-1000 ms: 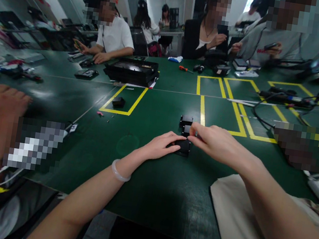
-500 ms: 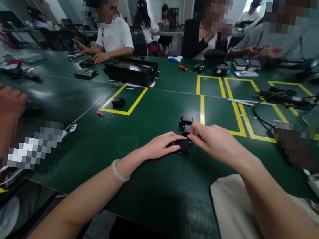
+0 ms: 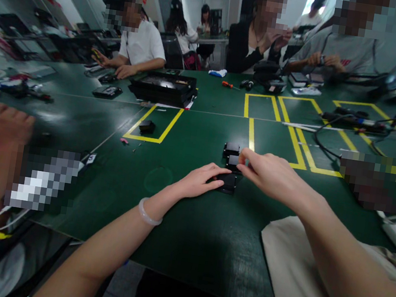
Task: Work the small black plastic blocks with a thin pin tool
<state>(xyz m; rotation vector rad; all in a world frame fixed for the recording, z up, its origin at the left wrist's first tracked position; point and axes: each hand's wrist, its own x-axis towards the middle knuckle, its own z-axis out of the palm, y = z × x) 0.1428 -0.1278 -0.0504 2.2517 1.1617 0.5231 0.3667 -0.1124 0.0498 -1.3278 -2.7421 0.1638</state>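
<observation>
Three small black box-shaped parts stand close together in a column on the green table: a far one [image 3: 231, 148], a middle one [image 3: 232, 161] and a near one [image 3: 229, 182]. My left hand [image 3: 203, 179] grips the near part from its left, with fingers along the far side and thumb on the near side. My right hand [image 3: 263, 171] is at the right end of the middle part, its curled fingers and thumb closed on that end. The fingers partly hide both parts. A pale bangle [image 3: 147, 213] circles my left wrist.
Yellow tape outlines [image 3: 252, 134] mark the table. Another small black part [image 3: 146, 126] lies inside one. A beige cloth [image 3: 278, 260] lies under my right arm. A co-worker's hand [image 3: 8, 125] is at left; several people sit opposite. An orange-handled screwdriver [image 3: 228, 84] lies farther back.
My right hand has shifted slightly, its thumb a little to the right, uncovering more of the middle part. My left hand and the parts stay in place.
</observation>
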